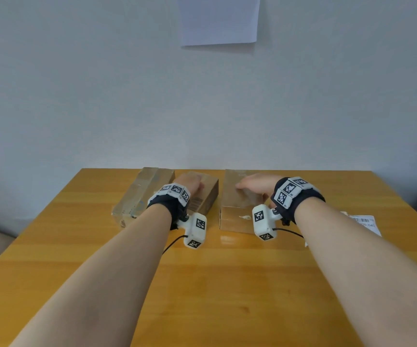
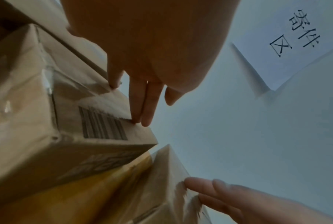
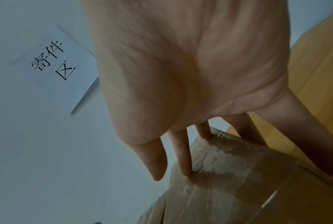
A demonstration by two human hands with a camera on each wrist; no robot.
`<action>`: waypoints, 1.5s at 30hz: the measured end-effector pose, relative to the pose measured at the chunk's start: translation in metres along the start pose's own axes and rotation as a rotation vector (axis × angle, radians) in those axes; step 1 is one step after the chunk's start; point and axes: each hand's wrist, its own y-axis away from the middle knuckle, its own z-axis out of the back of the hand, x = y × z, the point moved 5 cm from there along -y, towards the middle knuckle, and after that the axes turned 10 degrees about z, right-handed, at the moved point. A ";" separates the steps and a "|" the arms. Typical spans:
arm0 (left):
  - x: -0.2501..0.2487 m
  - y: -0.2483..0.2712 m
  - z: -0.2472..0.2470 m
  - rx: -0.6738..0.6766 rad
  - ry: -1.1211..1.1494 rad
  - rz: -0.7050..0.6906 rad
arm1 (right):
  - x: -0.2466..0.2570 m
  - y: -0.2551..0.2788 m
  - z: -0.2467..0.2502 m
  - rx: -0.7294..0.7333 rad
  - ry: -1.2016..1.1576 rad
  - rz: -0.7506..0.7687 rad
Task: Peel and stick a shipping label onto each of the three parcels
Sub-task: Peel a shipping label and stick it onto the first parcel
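Observation:
Three brown cardboard parcels stand in a row at the table's far edge: a left parcel (image 1: 140,194), a middle parcel (image 1: 206,199) and a right parcel (image 1: 236,209). My left hand (image 1: 190,185) rests on the middle parcel (image 2: 75,121), its straight fingers (image 2: 142,106) touching the top beside a printed barcode. On the right parcel (image 3: 238,181) lies my right hand (image 1: 257,186), flat, with straight fingertips (image 3: 183,163) on its clear tape. White shipping labels (image 1: 365,221) lie on the table to the right, partly hidden behind my right forearm.
The orange wooden table (image 1: 202,284) runs from the parcels to the near edge. A white wall rises right behind the parcels, with a paper sign (image 1: 220,18) taped to it. A dark edge of something shows at the far right.

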 end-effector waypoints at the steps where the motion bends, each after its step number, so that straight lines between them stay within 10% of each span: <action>1: 0.000 0.001 0.002 -0.002 0.008 0.008 | 0.001 0.000 0.000 -0.001 0.004 0.007; 7: -0.011 -0.006 -0.021 0.106 -0.157 0.008 | 0.001 0.000 0.001 -0.028 -0.004 0.015; 19: 0.038 -0.035 0.015 -0.149 0.036 0.221 | -0.003 -0.005 -0.002 -0.042 -0.009 0.023; 29: -0.033 -0.002 0.009 -0.124 0.379 -0.151 | -0.055 0.005 0.025 -0.427 -0.433 -0.093; 34: -0.077 0.024 -0.028 -0.017 0.423 -0.329 | -0.112 0.027 0.015 -0.217 -0.182 -0.319; 45: -0.078 0.024 -0.060 -0.050 0.239 -0.285 | -0.137 0.043 -0.006 -0.011 -0.345 -0.278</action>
